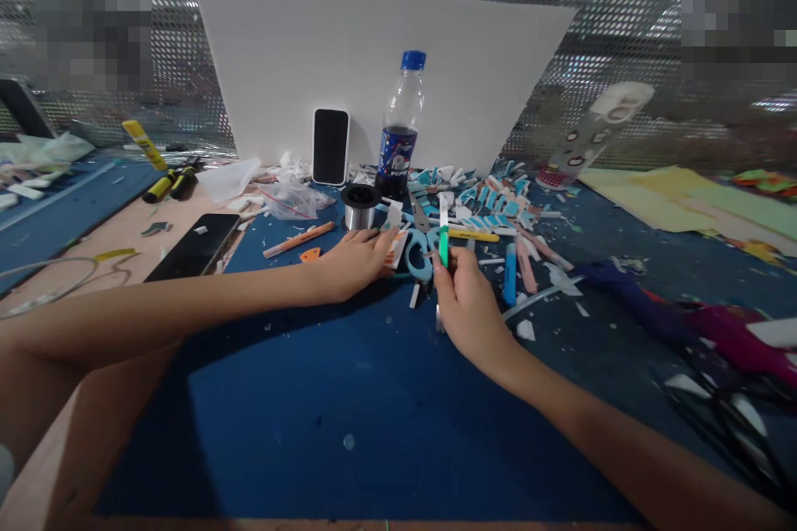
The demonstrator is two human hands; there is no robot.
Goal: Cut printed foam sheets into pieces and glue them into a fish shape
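My right hand grips a slim green-and-white stick, held upright between thumb and fingers; its exact kind is unclear. My left hand lies palm down with fingers stretched out, beside an orange-and-white piece that its fingertips partly cover. Between the two hands lie light-blue-handled scissors, blades pointing away from me. A black-ended spool of silvery wire stands just beyond my left hand. Past my right hand are a yellow stick and a blue stick.
A Pepsi bottle and a white-edged phone stand by a white board. Blue and white scraps heap at the back. To the left lies a dark phone; to the right, a glue gun and yellow sheets.
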